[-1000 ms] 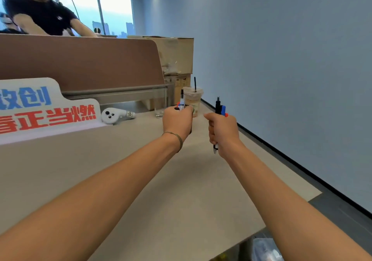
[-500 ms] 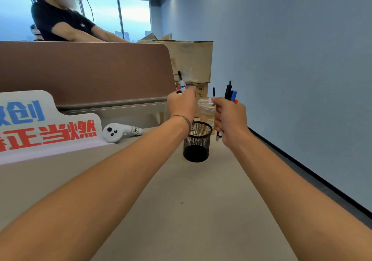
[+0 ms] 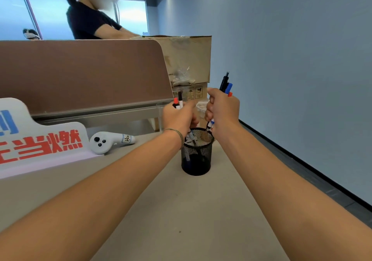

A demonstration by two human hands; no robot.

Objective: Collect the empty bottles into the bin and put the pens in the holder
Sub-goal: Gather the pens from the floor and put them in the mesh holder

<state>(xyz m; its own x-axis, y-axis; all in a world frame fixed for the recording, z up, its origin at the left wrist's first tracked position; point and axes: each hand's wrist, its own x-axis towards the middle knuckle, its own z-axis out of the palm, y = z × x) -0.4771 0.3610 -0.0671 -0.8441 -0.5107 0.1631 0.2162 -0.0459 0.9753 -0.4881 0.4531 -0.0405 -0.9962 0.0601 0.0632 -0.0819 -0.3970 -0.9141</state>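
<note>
Both hands [image 3: 181,117] [image 3: 222,109] grip pens [image 3: 226,85], hiding barrels, above mesh holder [image 3: 196,154].

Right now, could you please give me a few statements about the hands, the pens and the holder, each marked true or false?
1. The left hand grips pens whose lower tips reach into the mesh holder. True.
2. The right hand is empty. False: it grips a bundle of pens with black, blue and red tops.
3. The holder lies on its side on the desk. False: it stands upright.
4. A white controller lies on the desk, left of the holder. True.
5. The cardboard boxes stand between the hands and the camera. False: they are behind the hands.
</note>
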